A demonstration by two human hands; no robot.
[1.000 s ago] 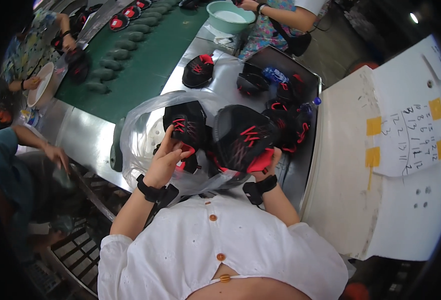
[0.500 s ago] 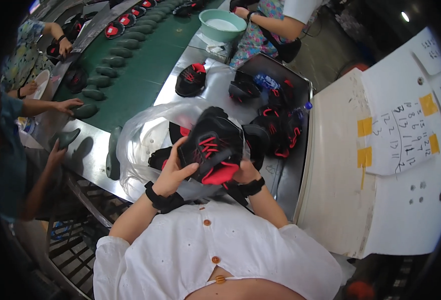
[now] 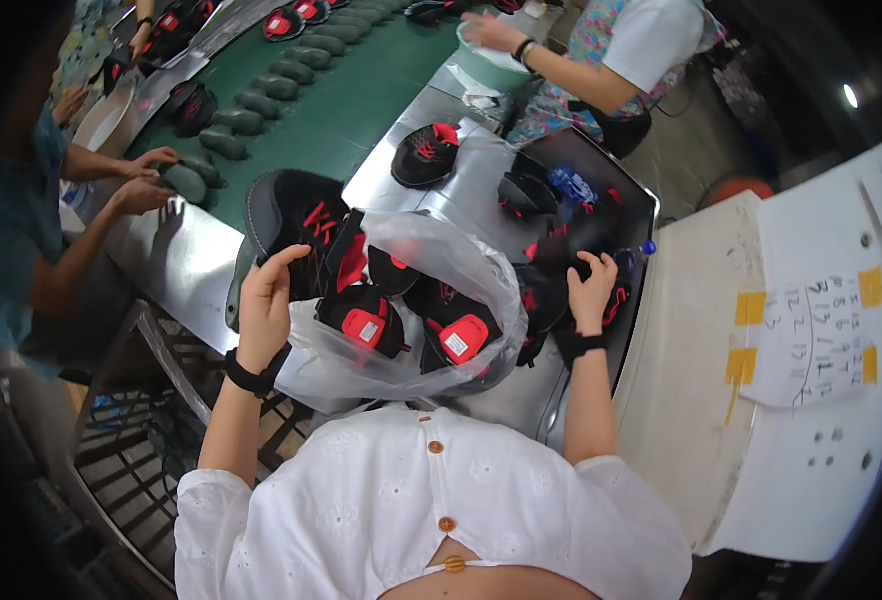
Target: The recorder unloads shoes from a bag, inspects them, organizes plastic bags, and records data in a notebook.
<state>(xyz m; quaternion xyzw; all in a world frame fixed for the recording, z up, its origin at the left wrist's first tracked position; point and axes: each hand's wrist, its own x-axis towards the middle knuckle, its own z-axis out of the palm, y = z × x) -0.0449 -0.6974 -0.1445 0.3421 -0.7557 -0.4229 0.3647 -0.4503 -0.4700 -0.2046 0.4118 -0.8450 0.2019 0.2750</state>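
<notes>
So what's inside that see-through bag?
Inside the clear bag are several black-and-red shoe uppers. Two show white labels. Whatever lies beneath them is covered, so I can't see it.

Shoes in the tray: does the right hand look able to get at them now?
Probably yes: the right hand is close beside the nearest shoes, and the bag lies to its left, leaving the way mostly free.
</notes>
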